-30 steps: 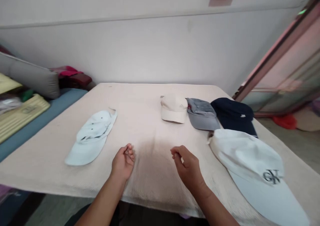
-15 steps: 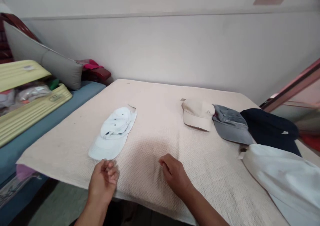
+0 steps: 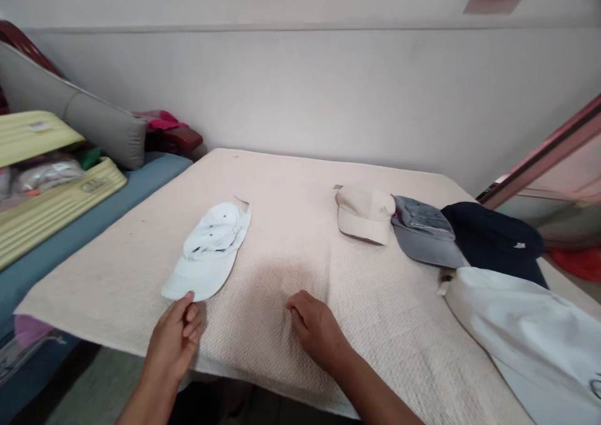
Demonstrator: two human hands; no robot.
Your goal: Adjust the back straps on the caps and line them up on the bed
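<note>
My left hand is at the front brim of a white baseball cap, its fingers curled and closed against the brim edge. The cap lies flat on the cloth-covered table, brim towards me, with its back strap at the far end. To the right, my right hand rests over the cloth with fingers curled in, and nothing shows in it. Farther right sit a beige cap, a grey cap, a dark navy cap and a larger white cap nearest me.
A pale textured cloth covers the table up to the wall. On the left, a blue surface bears a grey cushion and an open yellow case with things inside. A pink-framed panel leans at the right.
My left hand has moved up to the white cap's brim and its fingers have closed there. My right hand stays curled in about the same place. The view has shifted slightly.
</note>
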